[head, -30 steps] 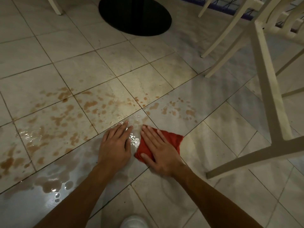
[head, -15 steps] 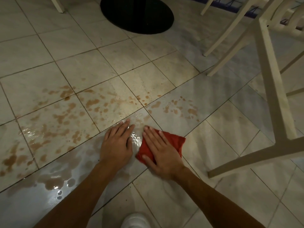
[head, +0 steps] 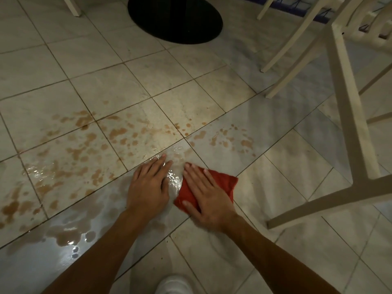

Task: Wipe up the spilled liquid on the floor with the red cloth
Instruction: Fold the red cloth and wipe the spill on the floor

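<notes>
The red cloth (head: 220, 183) is being pressed flat under the right hand (head: 209, 198), fingers spread open; left hand (head: 148, 185) is splayed empty beside it. Brown spill (head: 84, 149) is best swept leftward, pressure kept even.

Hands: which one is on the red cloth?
The right hand lies flat on the red cloth. The left hand rests flat on the bare wet floor beside it, touching no cloth.

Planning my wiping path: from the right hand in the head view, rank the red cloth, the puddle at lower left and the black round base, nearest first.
1. red cloth, under the right hand.
2. puddle, lower left, beyond the left hand.
3. black round base, far at top.
</notes>
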Demonstrator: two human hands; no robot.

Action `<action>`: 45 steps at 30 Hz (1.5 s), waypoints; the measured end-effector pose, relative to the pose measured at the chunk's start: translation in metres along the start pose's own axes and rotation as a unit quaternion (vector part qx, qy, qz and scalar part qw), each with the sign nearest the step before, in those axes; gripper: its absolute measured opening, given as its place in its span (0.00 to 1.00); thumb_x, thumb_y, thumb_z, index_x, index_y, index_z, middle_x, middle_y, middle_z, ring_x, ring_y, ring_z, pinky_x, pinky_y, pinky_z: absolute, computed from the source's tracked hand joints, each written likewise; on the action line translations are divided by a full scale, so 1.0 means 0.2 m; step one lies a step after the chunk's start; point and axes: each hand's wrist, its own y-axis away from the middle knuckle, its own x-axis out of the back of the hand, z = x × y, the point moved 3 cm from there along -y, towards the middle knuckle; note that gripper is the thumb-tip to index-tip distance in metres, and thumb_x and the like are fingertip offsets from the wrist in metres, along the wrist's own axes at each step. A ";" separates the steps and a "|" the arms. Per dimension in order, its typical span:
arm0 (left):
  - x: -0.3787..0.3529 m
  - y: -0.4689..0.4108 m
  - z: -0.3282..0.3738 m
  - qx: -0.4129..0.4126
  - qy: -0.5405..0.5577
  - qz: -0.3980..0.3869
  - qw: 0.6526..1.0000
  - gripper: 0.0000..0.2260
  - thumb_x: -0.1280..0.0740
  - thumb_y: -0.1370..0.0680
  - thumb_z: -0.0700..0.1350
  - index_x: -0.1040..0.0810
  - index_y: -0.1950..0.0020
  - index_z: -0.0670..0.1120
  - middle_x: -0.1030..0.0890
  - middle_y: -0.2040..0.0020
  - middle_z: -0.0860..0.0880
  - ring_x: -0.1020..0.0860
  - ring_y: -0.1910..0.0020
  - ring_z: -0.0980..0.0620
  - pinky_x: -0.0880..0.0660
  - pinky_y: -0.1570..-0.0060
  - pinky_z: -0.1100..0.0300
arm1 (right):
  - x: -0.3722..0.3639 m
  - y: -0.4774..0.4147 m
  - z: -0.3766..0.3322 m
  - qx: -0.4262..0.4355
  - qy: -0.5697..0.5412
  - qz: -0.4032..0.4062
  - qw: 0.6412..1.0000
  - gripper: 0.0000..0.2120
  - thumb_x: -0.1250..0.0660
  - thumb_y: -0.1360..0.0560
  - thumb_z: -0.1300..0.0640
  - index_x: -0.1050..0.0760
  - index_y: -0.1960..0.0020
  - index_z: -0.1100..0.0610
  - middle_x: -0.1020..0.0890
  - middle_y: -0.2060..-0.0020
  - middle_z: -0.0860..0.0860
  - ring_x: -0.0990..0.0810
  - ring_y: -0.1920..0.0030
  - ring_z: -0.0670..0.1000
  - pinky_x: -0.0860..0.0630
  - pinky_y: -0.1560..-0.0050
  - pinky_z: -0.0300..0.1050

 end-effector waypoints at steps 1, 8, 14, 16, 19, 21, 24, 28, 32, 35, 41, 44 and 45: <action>0.00 0.00 -0.01 -0.003 0.002 -0.003 1.000 0.24 0.45 0.16 0.51 0.30 0.19 0.51 0.33 0.17 0.52 0.35 0.19 0.48 0.41 0.20 0.45 | 0.00 0.06 0.01 0.044 0.004 -0.014 0.999 0.40 0.45 0.11 0.38 0.61 0.10 0.55 0.61 0.11 0.51 0.63 0.12 0.49 0.58 0.11 0.56; 0.00 -0.04 0.02 0.002 -0.005 0.001 1.000 0.25 0.42 0.18 0.49 0.27 0.21 0.49 0.30 0.19 0.50 0.32 0.21 0.47 0.37 0.23 0.45 | 0.03 -0.12 0.21 -0.166 -0.014 0.045 0.985 0.39 0.53 0.11 0.34 0.63 0.11 0.53 0.63 0.11 0.49 0.67 0.13 0.46 0.58 0.11 0.56; -0.06 -0.11 0.06 0.005 -0.004 -0.020 1.000 0.27 0.44 0.19 0.50 0.29 0.19 0.49 0.34 0.17 0.48 0.38 0.17 0.47 0.41 0.19 0.42 | 0.02 0.02 0.10 -0.098 -0.018 -0.003 0.995 0.39 0.52 0.11 0.33 0.67 0.11 0.50 0.68 0.13 0.46 0.70 0.14 0.44 0.64 0.12 0.54; -0.07 -0.14 0.06 -0.002 -0.001 -0.027 1.000 0.28 0.45 0.19 0.51 0.31 0.18 0.50 0.36 0.16 0.49 0.41 0.16 0.49 0.45 0.17 0.43 | 0.01 0.11 0.19 -0.145 -0.019 0.030 0.989 0.40 0.52 0.12 0.32 0.66 0.11 0.49 0.66 0.12 0.44 0.69 0.14 0.44 0.65 0.13 0.52; -0.08 -0.19 0.07 -0.015 0.009 -0.040 0.999 0.29 0.46 0.19 0.53 0.32 0.18 0.50 0.38 0.15 0.49 0.43 0.15 0.50 0.49 0.16 0.46 | 0.02 0.14 0.35 -0.323 -0.039 0.096 0.941 0.40 0.56 0.12 0.30 0.64 0.11 0.51 0.62 0.11 0.47 0.66 0.12 0.46 0.62 0.12 0.54; -0.09 -0.22 0.07 -0.021 0.016 -0.049 0.998 0.29 0.45 0.20 0.53 0.32 0.17 0.49 0.38 0.15 0.49 0.44 0.15 0.50 0.49 0.16 0.46 | 0.04 0.09 0.42 -0.392 -0.045 0.121 0.911 0.40 0.59 0.13 0.31 0.63 0.11 0.54 0.60 0.11 0.50 0.65 0.12 0.48 0.59 0.11 0.55; -0.10 -0.29 0.08 -0.036 0.019 -0.054 0.998 0.30 0.43 0.20 0.53 0.31 0.18 0.49 0.39 0.15 0.49 0.43 0.15 0.49 0.49 0.16 0.46 | 0.07 -0.02 0.46 -0.404 -0.051 0.104 0.907 0.41 0.62 0.14 0.32 0.63 0.11 0.57 0.61 0.11 0.53 0.66 0.12 0.50 0.61 0.12 0.56; -0.11 -0.33 0.09 -0.031 0.035 -0.054 0.997 0.29 0.43 0.20 0.53 0.31 0.18 0.49 0.39 0.15 0.50 0.44 0.15 0.49 0.51 0.16 0.47 | 0.06 0.02 0.41 -0.272 -0.026 0.068 0.960 0.40 0.58 0.12 0.31 0.65 0.11 0.53 0.65 0.12 0.49 0.69 0.13 0.47 0.65 0.12 0.53; -0.11 -0.32 0.07 -0.030 0.041 -0.051 0.997 0.29 0.42 0.20 0.54 0.31 0.18 0.50 0.39 0.15 0.50 0.42 0.15 0.49 0.52 0.16 0.49 | 0.03 0.19 0.43 -0.311 -0.033 0.094 0.945 0.40 0.56 0.12 0.31 0.65 0.11 0.51 0.64 0.12 0.47 0.67 0.13 0.46 0.64 0.12 0.52; -0.12 -0.33 0.07 -0.029 0.039 -0.050 0.998 0.29 0.43 0.20 0.55 0.31 0.18 0.50 0.39 0.15 0.51 0.42 0.15 0.49 0.51 0.16 0.49 | 0.05 0.13 0.51 -0.419 -0.044 0.129 0.898 0.40 0.59 0.13 0.32 0.63 0.11 0.56 0.60 0.11 0.51 0.64 0.12 0.48 0.59 0.11 0.55; -0.14 -0.32 0.07 -0.035 0.022 -0.041 0.998 0.30 0.46 0.19 0.56 0.32 0.18 0.50 0.38 0.15 0.50 0.41 0.16 0.48 0.47 0.17 0.45 | 0.06 0.03 0.48 -0.304 -0.028 0.076 0.949 0.39 0.58 0.12 0.32 0.65 0.11 0.54 0.64 0.12 0.50 0.68 0.13 0.48 0.65 0.12 0.53; -0.13 -0.32 0.07 -0.036 0.029 -0.037 0.998 0.28 0.43 0.19 0.55 0.31 0.18 0.50 0.38 0.15 0.50 0.40 0.16 0.48 0.47 0.17 0.45 | 0.04 0.15 0.48 -0.296 -0.032 0.087 0.951 0.40 0.57 0.13 0.30 0.64 0.11 0.51 0.64 0.12 0.46 0.66 0.13 0.46 0.64 0.13 0.52; -0.13 -0.32 0.06 -0.036 0.030 -0.037 0.998 0.28 0.43 0.18 0.55 0.31 0.18 0.50 0.38 0.15 0.51 0.40 0.16 0.48 0.47 0.17 0.46 | 0.04 0.16 0.49 -0.330 -0.041 0.100 0.938 0.40 0.57 0.13 0.30 0.64 0.11 0.51 0.62 0.11 0.47 0.65 0.12 0.46 0.62 0.12 0.53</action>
